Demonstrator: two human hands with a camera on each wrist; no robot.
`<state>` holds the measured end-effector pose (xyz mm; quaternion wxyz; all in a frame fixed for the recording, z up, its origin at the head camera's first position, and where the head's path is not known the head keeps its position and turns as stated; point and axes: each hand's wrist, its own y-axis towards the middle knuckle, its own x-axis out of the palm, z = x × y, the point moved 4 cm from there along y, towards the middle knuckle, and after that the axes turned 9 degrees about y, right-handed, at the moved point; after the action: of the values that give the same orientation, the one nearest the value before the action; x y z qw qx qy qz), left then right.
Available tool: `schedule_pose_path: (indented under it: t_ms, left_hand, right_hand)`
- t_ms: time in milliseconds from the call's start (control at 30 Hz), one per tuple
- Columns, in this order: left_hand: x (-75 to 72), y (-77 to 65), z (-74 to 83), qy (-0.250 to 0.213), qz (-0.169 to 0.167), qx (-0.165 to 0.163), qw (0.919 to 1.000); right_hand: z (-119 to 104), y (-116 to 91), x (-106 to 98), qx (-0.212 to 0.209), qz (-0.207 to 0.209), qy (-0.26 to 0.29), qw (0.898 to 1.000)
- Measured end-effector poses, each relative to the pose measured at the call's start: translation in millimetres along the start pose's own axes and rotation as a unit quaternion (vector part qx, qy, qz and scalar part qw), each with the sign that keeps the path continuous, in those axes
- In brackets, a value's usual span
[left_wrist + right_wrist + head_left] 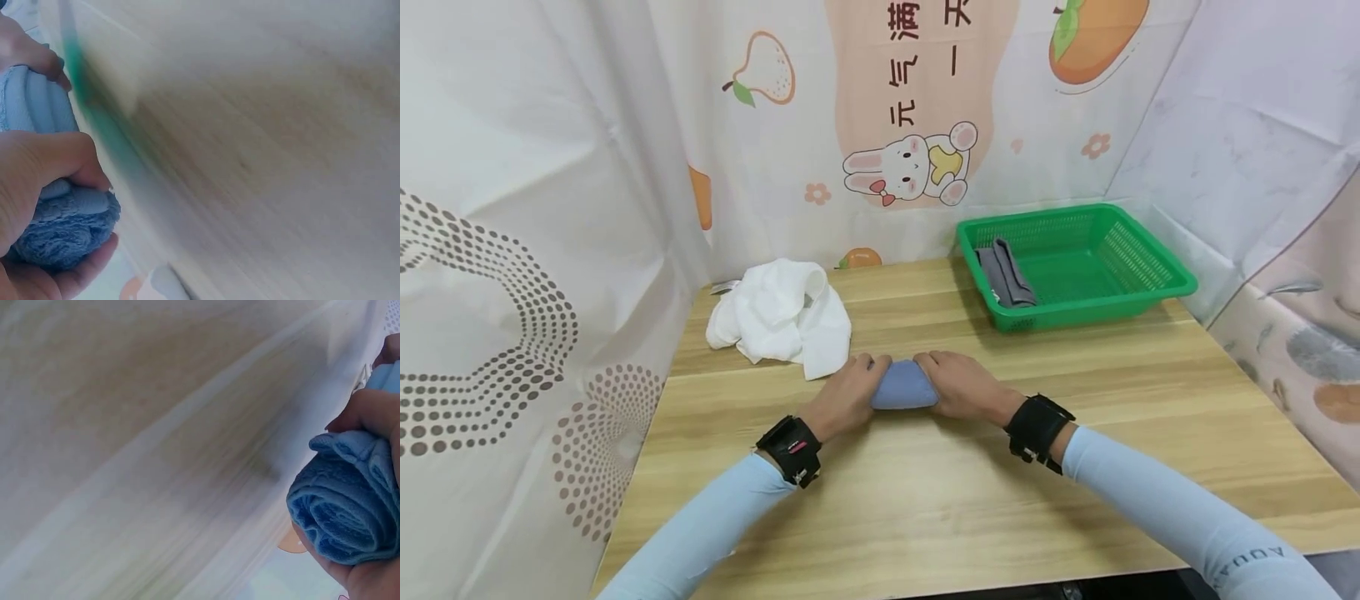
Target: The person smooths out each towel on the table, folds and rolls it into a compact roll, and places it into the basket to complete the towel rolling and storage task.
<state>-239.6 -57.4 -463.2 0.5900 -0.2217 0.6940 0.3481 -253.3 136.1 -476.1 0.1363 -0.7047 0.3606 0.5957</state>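
Note:
A blue towel (904,386), rolled into a thick cylinder, is held between both hands over the middle of the table. My left hand (847,392) grips its left end, and in the left wrist view thumb and fingers wrap around the fluffy coiled end (65,234). At the other end, my right hand (958,385) grips the roll. Spiral layers of the towel (340,509) show beside the palm in the right wrist view. The hands cover both ends of the roll in the head view.
A crumpled white cloth (786,312) lies at the table's back left. At the back right stands a green basket (1075,313) with a folded grey cloth (1006,275) inside its left part. Printed curtains (760,167) rise behind the wooden table (955,517).

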Motion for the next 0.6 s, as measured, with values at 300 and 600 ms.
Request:
schedule_pose_path:
  t_ms: [300, 600]
  left_hand:
    - [3.0, -3.8, 2.4, -0.008, 0.015, 0.011, 0.9998]
    - [8.4, -5.6, -4.7, -0.056, 0.001, 0.008, 0.9984]
  right_hand:
    - [-2.1, -2.9, 1.1, 0.023, -0.024, 0.025, 0.999]
    - [-2.5, -5.8, -0.6, 0.024, -0.019, 0.026, 0.999]
